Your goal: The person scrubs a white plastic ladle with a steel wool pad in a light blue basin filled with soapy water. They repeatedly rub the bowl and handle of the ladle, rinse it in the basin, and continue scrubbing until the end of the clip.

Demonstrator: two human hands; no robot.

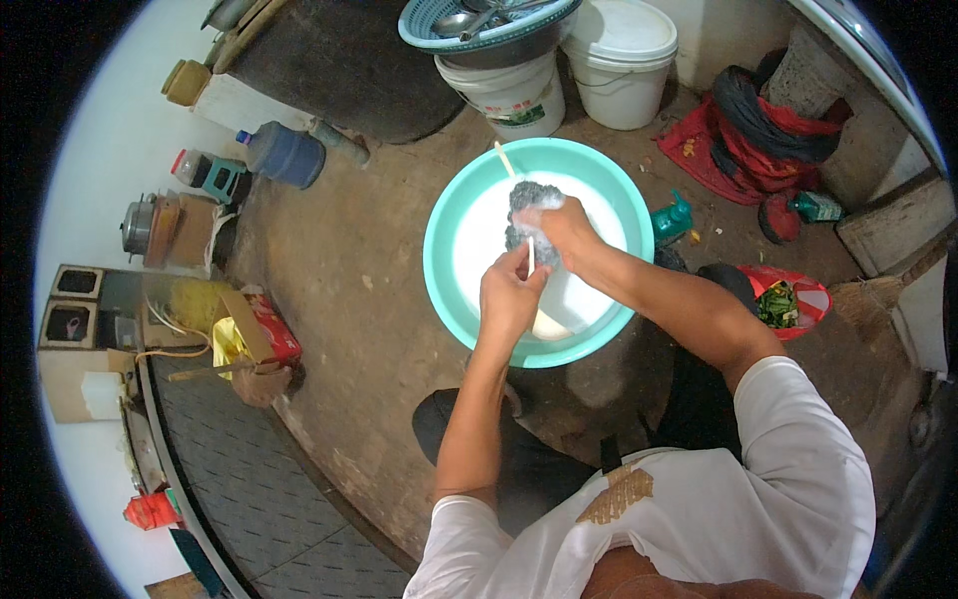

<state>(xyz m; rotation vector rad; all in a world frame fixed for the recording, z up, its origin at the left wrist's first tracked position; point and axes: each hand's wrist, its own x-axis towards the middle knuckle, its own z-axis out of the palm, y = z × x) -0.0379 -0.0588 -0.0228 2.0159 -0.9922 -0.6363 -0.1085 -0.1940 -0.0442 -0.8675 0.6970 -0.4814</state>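
A mint-green plastic basin (441,299) of white, sudsy liquid stands on the floor in front of me. Over it, my right hand (565,228) grips a foamy grey mesh scrubber (533,196). Just below, my left hand (513,292) pinches a slim pale utensil (531,256) upright, close against the scrubber. I cannot tell what kind of utensil it is; its lower part is hidden by the fingers. A pale stick-like handle (504,159) leans over the far rim. Near my left wrist, a pale rounded thing (551,327) shows partly above the liquid.
Behind the basin, a blue colander (419,34) with metal ladles sits above a white bucket (516,97), beside a lidded bucket (621,71). A green pump bottle (672,219) and a red bag of greens (778,305) are at right. A cardboard box (251,326) is left.
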